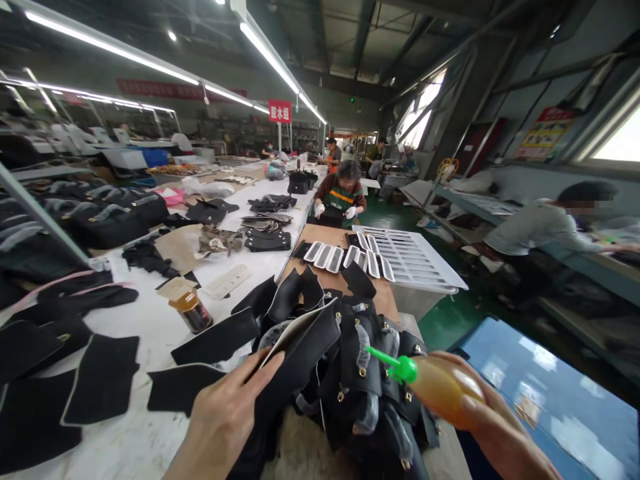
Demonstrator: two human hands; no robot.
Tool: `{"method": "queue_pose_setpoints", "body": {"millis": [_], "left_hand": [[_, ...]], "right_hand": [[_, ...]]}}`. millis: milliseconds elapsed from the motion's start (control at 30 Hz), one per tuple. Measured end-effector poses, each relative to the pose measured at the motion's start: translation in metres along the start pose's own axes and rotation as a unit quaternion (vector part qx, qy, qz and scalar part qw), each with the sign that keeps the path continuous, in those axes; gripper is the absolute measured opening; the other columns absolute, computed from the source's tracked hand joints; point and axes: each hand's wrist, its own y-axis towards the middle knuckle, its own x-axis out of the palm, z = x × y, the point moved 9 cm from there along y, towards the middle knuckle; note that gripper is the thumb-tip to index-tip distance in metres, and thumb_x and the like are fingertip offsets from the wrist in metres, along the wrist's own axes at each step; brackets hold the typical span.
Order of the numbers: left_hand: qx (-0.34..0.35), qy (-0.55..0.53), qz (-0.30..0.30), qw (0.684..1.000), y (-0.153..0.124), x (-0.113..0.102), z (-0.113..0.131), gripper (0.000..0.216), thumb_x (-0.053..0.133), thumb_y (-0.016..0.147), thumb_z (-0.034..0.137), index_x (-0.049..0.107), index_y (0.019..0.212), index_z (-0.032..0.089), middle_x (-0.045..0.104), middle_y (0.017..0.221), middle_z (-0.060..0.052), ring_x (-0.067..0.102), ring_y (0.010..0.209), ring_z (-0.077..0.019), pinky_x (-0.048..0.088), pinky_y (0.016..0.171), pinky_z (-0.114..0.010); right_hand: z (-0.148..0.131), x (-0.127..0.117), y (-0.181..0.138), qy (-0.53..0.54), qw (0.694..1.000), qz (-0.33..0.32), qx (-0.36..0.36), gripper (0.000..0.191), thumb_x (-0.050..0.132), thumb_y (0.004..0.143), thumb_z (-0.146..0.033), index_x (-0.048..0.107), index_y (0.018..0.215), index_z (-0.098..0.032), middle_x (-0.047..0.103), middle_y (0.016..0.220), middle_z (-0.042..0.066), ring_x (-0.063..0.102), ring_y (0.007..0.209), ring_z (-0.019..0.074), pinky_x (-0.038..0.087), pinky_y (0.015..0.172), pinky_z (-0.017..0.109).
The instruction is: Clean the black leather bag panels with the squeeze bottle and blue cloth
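Observation:
My left hand [227, 407] grips the edge of a black leather piece [300, 347] with a pale underside, lifting it off a heap of black leather parts [360, 373] with brass rivets. My right hand [493, 427] is wrapped round an orange squeeze bottle [443, 387] with a green nozzle [393, 363]. The nozzle points left toward the heap, close above it.
Flat black pieces [100, 380] lie on the white table [150, 440] at left, beside a small jar [193, 310]. White trays [345, 257] and a slotted white panel [415, 257] sit ahead. A person in a green apron [343, 197] works at the far end; another person [545, 230] bends over the right bench.

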Motion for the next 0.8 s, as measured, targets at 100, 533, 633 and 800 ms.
{"method": "queue_pose_setpoints", "body": {"millis": [100, 533, 633, 800], "left_hand": [[0.026, 0.013, 0.003, 1.0, 0.003, -0.019, -0.007, 0.058, 0.033, 0.084, -0.003, 0.059, 0.128, 0.026, 0.069, 0.121, -0.003, 0.07, 0.095, -0.009, 0.053, 0.08, -0.018], [0.196, 0.073, -0.059, 0.976, 0.009, -0.04, -0.002, 0.057, 0.037, 0.082, 0.0, 0.062, 0.125, 0.025, 0.067, 0.13, -0.007, 0.069, 0.095, -0.0211, 0.056, 0.084, -0.034], [0.193, 0.046, -0.031, 0.98, 0.015, -0.044, -0.003, 0.054, 0.034, 0.084, 0.002, 0.065, 0.12, 0.027, 0.069, 0.125, -0.005, 0.068, 0.093, -0.0199, 0.055, 0.084, -0.032], [0.217, 0.064, -0.026, 0.974, 0.019, -0.039, -0.005, 0.048, 0.035, 0.086, 0.006, 0.069, 0.113, 0.027, 0.071, 0.12, -0.004, 0.067, 0.088, -0.0192, 0.055, 0.077, -0.03]], "right_hand": [[-0.008, 0.009, -0.003, 0.01, 1.0, -0.004, 0.013, 0.052, 0.065, 0.074, -0.063, 0.069, 0.113, -0.029, 0.073, 0.095, 0.012, 0.068, 0.067, 0.0306, 0.051, 0.044, 0.038], [-0.075, 0.063, -0.061, -0.164, 0.981, 0.05, -0.085, 0.061, 0.077, 0.074, -0.044, 0.059, 0.131, -0.031, 0.066, 0.128, 0.009, 0.065, 0.112, 0.0307, 0.058, 0.087, 0.036], [-0.083, 0.068, -0.067, -0.182, 0.975, 0.071, -0.108, 0.062, 0.08, 0.073, -0.042, 0.059, 0.13, -0.03, 0.064, 0.131, 0.009, 0.064, 0.116, 0.0292, 0.058, 0.09, 0.035], [-0.095, 0.069, -0.073, -0.243, 0.948, 0.075, -0.19, 0.057, 0.083, 0.07, -0.039, 0.064, 0.124, -0.032, 0.064, 0.13, 0.008, 0.066, 0.111, 0.0278, 0.059, 0.088, 0.03]]}}
